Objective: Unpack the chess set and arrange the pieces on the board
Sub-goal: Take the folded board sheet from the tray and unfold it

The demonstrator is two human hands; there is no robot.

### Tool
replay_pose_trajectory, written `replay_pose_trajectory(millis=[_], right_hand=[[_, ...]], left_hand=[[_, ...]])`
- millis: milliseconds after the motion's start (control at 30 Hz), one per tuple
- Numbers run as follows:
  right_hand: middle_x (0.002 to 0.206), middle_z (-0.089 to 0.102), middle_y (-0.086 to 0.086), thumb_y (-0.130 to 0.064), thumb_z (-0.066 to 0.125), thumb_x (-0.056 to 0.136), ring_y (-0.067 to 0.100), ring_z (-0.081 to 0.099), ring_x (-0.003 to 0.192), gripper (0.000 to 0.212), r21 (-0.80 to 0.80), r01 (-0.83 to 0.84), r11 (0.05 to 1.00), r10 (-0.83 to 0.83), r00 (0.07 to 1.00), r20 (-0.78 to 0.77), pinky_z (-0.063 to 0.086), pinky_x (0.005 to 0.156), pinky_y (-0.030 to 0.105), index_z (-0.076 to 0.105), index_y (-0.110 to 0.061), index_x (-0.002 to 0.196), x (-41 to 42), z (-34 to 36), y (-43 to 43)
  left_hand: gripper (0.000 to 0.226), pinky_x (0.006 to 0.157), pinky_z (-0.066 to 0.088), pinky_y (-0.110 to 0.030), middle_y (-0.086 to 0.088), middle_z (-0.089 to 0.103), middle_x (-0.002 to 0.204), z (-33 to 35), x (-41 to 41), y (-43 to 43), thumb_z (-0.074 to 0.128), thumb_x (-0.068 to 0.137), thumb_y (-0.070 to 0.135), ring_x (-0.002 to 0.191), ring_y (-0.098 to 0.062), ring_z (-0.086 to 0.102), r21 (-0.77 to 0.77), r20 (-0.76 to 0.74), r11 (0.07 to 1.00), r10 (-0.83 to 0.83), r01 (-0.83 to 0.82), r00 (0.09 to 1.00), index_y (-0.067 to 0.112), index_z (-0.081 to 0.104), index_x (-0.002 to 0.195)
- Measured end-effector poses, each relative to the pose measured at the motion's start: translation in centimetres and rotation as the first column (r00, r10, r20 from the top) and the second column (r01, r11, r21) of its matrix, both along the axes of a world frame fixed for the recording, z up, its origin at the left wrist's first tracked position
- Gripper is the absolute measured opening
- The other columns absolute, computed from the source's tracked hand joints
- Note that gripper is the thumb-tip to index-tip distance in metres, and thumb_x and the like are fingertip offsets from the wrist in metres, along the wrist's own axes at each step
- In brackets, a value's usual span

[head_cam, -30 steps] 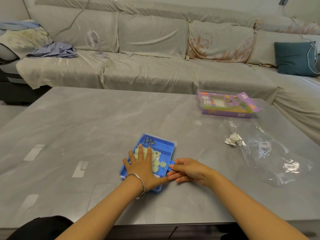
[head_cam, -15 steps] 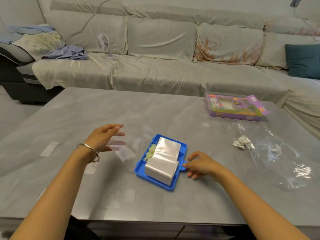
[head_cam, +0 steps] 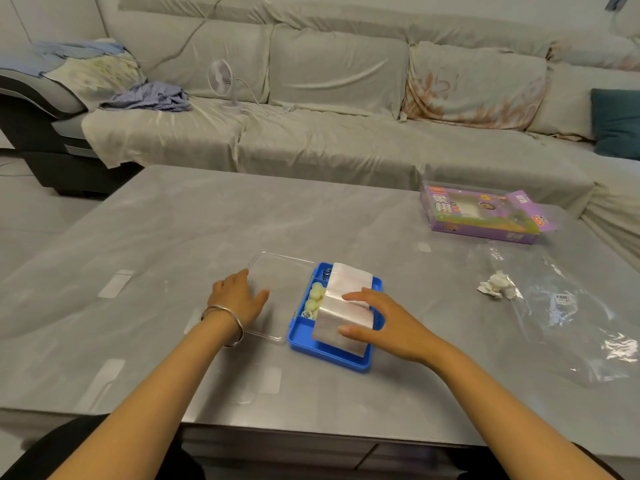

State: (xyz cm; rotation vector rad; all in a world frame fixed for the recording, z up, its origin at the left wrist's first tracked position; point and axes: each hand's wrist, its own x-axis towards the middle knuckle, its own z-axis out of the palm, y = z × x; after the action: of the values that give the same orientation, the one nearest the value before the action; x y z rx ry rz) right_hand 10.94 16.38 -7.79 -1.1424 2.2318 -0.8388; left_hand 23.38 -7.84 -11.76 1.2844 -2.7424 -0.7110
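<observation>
Head view. A blue case (head_cam: 325, 353) lies on the grey table (head_cam: 173, 237), near the front edge and slightly right of centre. A folded white sheet (head_cam: 349, 303) lies in the case and covers most of it. A row of pale green round pieces (head_cam: 316, 299) shows in the case along the sheet's left edge.

A clear lid (head_cam: 280, 271) lies flat on the table, just beside the case on its left. The left hand (head_cam: 237, 299), with a metal bangle (head_cam: 225, 323) on the wrist, rests on the lid, fingers straight and relaxed, gripping nothing. The right hand (head_cam: 384, 327) is spread over the sheet, fingers straight, thumb and forefinger on its surface; no grip is visible.

At the far right of the table are a purple box (head_cam: 481, 220), a crumpled paper (head_cam: 495, 289) and a clear plastic bag (head_cam: 581, 327).
</observation>
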Motion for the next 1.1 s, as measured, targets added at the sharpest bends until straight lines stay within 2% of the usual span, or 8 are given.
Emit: replay_pose_trajectory(millis=[133, 267, 367, 467, 567, 767, 933, 1100], right_hand=[[0.109, 0.048, -0.030, -0.044, 0.069, 0.080, 0.002, 0.048, 0.106, 0.041, -0.027, -0.045, 0.999, 0.043, 0.998, -0.042, 0.040, 0.085, 0.010, 0.050, -0.042, 0.116, -0.5, -0.5, 0.0], [0.096, 0.065, -0.012, -0.024, 0.071, 0.082, 0.003, 0.059, 0.085, 0.020, -0.219, 0.051, 0.974, -0.045, 0.998, 0.033, 0.045, 0.074, 0.012, 0.064, -0.030, 0.100, -1.0, -0.2, -0.2], [0.079, 0.064, 0.002, -0.008, 0.068, 0.083, 0.004, 0.057, 0.065, 0.022, -0.425, 0.247, 0.871, -0.179, 0.965, 0.193, 0.046, 0.061, 0.016, 0.061, -0.026, 0.093, -1.8, 1.4, -0.1], [0.083, 0.062, 0.004, -0.003, 0.065, 0.083, 0.008, 0.057, 0.068, 0.023, -0.500, 0.502, 0.706, -0.303, 0.852, 0.427, 0.049, 0.061, 0.017, 0.055, -0.017, 0.098, -3.3, 2.9, 0.5], [0.091, 0.064, 0.005, -0.005, 0.062, 0.085, 0.013, 0.062, 0.074, 0.024, -0.444, 0.631, 0.636, -0.285, 0.727, 0.624, 0.054, 0.061, 0.020, 0.055, -0.010, 0.107, -4.1, 3.6, 1.0], [0.090, 0.072, 0.003, -0.017, 0.061, 0.087, 0.013, 0.069, 0.078, 0.016, -0.371, 0.652, 0.662, -0.219, 0.641, 0.736, 0.055, 0.062, 0.024, 0.063, -0.013, 0.103, -3.4, 3.2, 0.2], [0.107, 0.066, 0.012, -0.026, 0.058, 0.091, 0.017, 0.065, 0.083, 0.031, -0.325, 0.644, 0.693, -0.415, 0.725, 0.551, 0.054, 0.059, 0.022, 0.056, -0.006, 0.114, -3.6, 2.6, 0.0], [0.140, 0.038, -0.008, -0.043, 0.052, 0.091, 0.012, 0.035, 0.131, 0.052, -0.311, 0.505, 0.805, -0.447, 0.861, 0.242, 0.032, 0.098, 0.023, 0.035, -0.025, 0.137, -3.4, 1.9, -0.3]], left_hand=[[0.058, 0.114, 0.020, -0.037, -0.006, 0.030, 0.149, -0.2, -0.6, 2.4, 0.042, 0.093, 0.046, 0.138, -0.025, 0.022, -0.022, -0.190, 0.989, -0.148, 0.146, 0.971, 0.017, 0.031, 0.142], [0.043, 0.104, 0.034, -0.016, 0.007, 0.052, 0.126, 2.4, -1.1, 6.8, 0.031, 0.093, 0.043, 0.114, 0.006, 0.046, 0.247, -0.536, 0.858, -0.266, 0.450, 0.801, 0.024, 0.047, 0.128], [0.041, 0.085, 0.029, 0.004, 0.007, 0.051, 0.122, 1.9, -1.4, 7.9, 0.017, 0.101, 0.031, 0.101, 0.015, 0.047, 0.297, -0.486, 0.831, -0.292, 0.470, 0.824, 0.021, 0.044, 0.130], [0.062, 0.114, 0.012, -0.023, 0.001, 0.025, 0.151, -0.1, -1.4, 7.7, -0.002, 0.091, 0.043, 0.139, -0.016, 0.022, 0.118, -0.280, 0.886, -0.404, 0.449, 0.871, 0.024, 0.017, 0.146], [0.054, 0.116, -0.001, -0.035, 0.009, 0.013, 0.155, -0.3, -2.1, 8.0, 0.020, 0.096, 0.053, 0.144, -0.015, 0.000, 0.094, -0.247, 0.894, -0.406, 0.439, 0.880, 0.032, 0.019, 0.145], [0.045, 0.084, 0.048, -0.015, 0.019, 0.060, 0.110, 3.3, -2.8, 9.8, 0.068, 0.073, 0.051, 0.104, 0.001, 0.057, 0.399, -0.722, 0.728, -0.127, 0.558, 0.680, 0.043, 0.050, 0.114], [0.007, 0.062, 0.047, -0.017, 0.001, 0.064, 0.072, 2.8, -3.3, 9.1, 0.072, 0.078, 0.023, 0.065, -0.009, 0.058, 0.527, -0.678, 0.723, 0.040, 0.447, 0.734, 0.020, 0.066, 0.078], [0.023, 0.064, 0.049, -0.025, -0.011, 0.064, 0.074, 2.2, -3.6, 8.3, 0.065, 0.084, 0.025, 0.071, -0.020, 0.060, 0.533, -0.630, 0.793, 0.139, 0.295, 0.764, 0.005, 0.062, 0.073]])
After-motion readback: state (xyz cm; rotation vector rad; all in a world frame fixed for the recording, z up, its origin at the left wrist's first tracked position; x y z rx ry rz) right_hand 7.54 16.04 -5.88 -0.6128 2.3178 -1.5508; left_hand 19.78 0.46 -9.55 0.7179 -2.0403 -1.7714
